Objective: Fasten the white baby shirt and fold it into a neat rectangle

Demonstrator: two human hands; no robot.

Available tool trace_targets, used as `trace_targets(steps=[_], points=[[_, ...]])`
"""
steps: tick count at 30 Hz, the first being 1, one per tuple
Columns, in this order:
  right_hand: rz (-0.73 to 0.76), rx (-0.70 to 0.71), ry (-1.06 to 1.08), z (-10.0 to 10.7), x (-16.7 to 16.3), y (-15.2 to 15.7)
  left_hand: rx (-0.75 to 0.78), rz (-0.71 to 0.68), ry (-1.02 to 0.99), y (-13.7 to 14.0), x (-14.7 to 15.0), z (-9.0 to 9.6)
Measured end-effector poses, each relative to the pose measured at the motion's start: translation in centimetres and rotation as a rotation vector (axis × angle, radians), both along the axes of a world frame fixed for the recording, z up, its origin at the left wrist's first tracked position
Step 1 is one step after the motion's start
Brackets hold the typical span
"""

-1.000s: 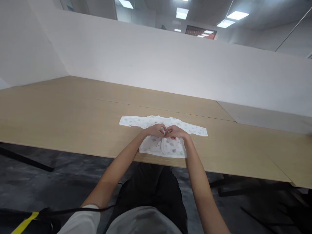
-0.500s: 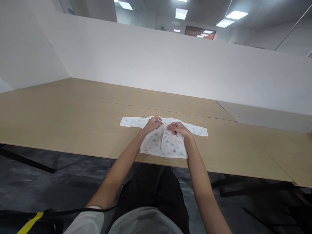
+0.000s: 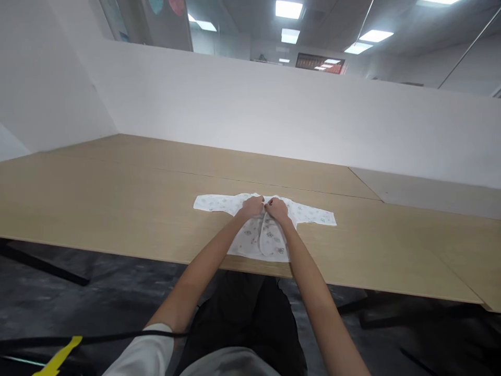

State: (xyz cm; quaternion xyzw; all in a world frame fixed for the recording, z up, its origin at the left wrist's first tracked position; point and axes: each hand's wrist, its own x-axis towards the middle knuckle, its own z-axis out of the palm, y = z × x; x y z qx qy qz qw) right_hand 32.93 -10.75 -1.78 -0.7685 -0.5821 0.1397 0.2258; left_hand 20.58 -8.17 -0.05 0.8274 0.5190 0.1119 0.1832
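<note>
A small white long-sleeved baby shirt [image 3: 250,241] with a scattered print lies spread on the wooden table, its sleeves stretched to both sides and its hem by the front edge. My left hand [image 3: 253,206] is closed at the upper middle of the shirt, pinching fabric by the front opening. Close beside it, my right hand [image 3: 277,208] is closed on the other side of the opening, near the neckline. Cloth is gathered a little between the two hands. The fingertips and whatever fastening lies under them are too small to make out.
The table [image 3: 117,209] runs wide to both sides, its front edge just before my body. A white partition [image 3: 242,104] stands along the back. A black cable [image 3: 117,335] with a yellow tag [image 3: 60,357] hangs at lower left.
My right hand has moved left, and both hands now meet near the shirt's neckline, fingers closed. The front cloth is drawn together between them. The camera view has tilted slightly upward.
</note>
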Motion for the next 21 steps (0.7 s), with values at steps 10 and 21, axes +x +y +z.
trace_targets(steps=[10,21], points=[[0.094,0.016,0.390,0.7,2.4,-1.1,0.157,-0.009,-0.090,0.2,0.5,-1.8],[0.151,-0.003,0.578,0.8,2.3,-1.1,0.089,0.031,-0.334,0.7,0.3,-2.2]])
